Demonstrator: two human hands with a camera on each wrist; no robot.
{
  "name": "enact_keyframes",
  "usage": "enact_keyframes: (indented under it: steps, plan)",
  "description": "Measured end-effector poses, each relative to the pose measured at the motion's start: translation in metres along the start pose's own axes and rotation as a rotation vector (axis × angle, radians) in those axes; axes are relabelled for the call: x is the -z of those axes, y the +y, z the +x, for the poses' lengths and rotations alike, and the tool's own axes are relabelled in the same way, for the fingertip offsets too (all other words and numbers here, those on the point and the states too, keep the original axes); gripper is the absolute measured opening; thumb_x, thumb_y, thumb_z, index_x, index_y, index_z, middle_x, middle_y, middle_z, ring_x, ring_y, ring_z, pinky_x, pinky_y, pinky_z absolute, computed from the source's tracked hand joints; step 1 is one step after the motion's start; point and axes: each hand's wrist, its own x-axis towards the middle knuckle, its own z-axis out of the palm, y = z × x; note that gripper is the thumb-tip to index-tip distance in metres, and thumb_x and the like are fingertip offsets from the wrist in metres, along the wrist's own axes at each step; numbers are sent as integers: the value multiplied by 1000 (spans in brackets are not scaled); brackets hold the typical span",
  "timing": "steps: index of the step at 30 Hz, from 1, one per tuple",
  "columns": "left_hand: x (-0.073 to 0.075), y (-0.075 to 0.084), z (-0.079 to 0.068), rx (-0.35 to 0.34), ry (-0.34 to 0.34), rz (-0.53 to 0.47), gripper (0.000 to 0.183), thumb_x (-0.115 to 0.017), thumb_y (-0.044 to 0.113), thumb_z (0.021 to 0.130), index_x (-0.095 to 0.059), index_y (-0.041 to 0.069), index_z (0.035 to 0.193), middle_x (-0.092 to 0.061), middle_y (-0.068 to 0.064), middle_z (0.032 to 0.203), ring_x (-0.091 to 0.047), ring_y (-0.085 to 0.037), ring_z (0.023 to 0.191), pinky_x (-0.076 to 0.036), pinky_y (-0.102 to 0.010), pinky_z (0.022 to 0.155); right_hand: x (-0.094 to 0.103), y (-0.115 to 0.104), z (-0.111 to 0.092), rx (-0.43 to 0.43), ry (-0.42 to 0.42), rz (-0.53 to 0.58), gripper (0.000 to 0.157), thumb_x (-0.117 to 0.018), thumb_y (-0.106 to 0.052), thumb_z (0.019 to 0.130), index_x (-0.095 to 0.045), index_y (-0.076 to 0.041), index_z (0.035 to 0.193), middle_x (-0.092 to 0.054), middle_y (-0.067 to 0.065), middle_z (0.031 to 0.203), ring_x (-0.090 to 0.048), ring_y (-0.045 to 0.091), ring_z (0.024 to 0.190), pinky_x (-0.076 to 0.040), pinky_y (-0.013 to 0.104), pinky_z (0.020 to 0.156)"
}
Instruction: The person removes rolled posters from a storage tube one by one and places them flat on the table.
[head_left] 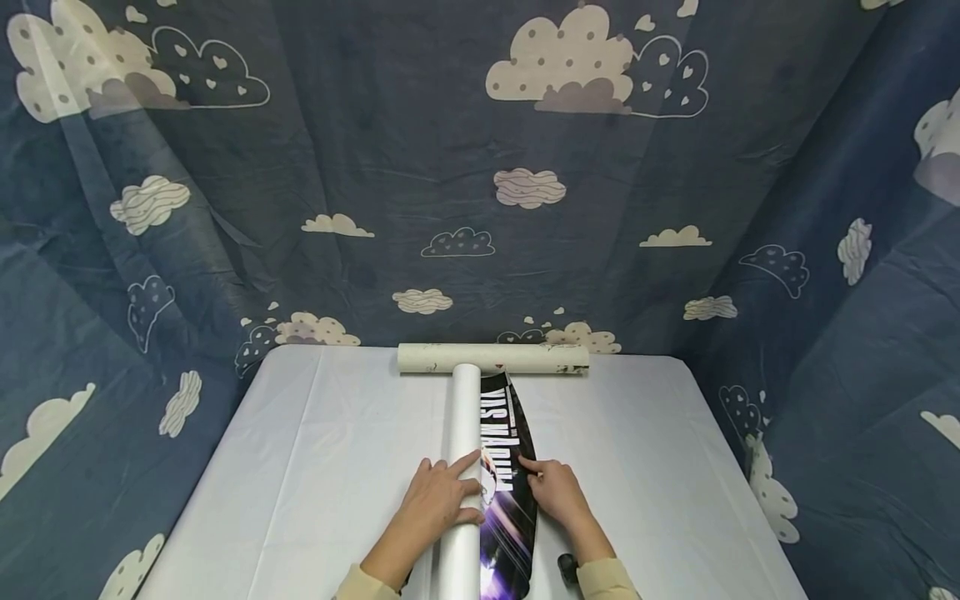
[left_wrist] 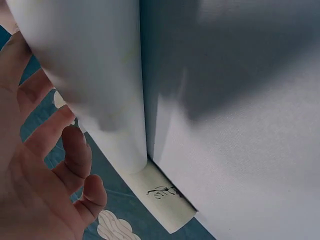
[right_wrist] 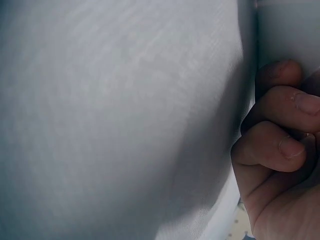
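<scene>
A partly unrolled poster [head_left: 506, 517], black and purple with white lettering, lies lengthwise on the white-covered table. Its rolled part is a long white tube [head_left: 465, 417] along the left side. My left hand [head_left: 435, 500] rests across this tube, fingers spread over it and the fingertips near the printed strip. At the poster's right edge, my right hand [head_left: 558, 492] pinches the sheet between thumb and forefinger. The other right fingers [right_wrist: 275, 145] are curled in the right wrist view. In the left wrist view, the white tube [left_wrist: 95, 85] stands beside the left palm; its grip underneath is hidden.
A second roll, cream with dark marks [head_left: 427, 358], lies crosswise at the table's back edge, by the tube's far end. A small black object [head_left: 567, 568] is beside the right wrist. Dark blue cloud-patterned cloth [head_left: 390, 167] surrounds the white table [head_left: 337, 467].
</scene>
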Motion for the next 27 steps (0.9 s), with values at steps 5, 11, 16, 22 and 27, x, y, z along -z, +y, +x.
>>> enact_keyframes:
  steps: [5,11,16,22,27]
  plan:
    - [-1,0,0,8,-1,12,49,-77,71,75,-75,37,110,-64,7,152,-63,-15,74,-28,-27,66,0,-1,0,-14,-8,0,40,-70,-5,91,-78,-17,129,-60,1,58,-48,17,63,-43,35,68]
    - [-4,-1,-2,11,-15,72,52,-73,69,83,-74,45,129,-61,8,154,-59,-16,72,-30,-30,66,2,3,1,-34,-7,-14,39,-71,-7,92,-78,-18,129,-66,6,63,-53,19,69,-45,37,71]
    - [-5,-3,-2,11,7,81,47,-73,66,86,-75,47,128,-60,7,156,-56,-16,74,-28,-29,66,4,5,0,-31,5,-16,40,-70,-6,92,-78,-18,129,-65,5,63,-53,19,69,-45,37,71]
    - [-5,-5,-2,31,12,12,56,-74,71,78,-77,41,125,-60,6,156,-58,-14,78,-29,-28,68,7,6,-1,-31,5,-3,40,-69,-5,92,-77,-16,130,-54,-1,57,-45,17,61,-41,34,67]
    - [-3,-7,-2,38,12,8,57,-74,69,80,-75,40,129,-60,5,156,-59,-15,78,-30,-28,69,10,9,0,-39,18,-24,40,-69,-6,92,-78,-17,130,-63,4,61,-52,20,68,-44,37,70]
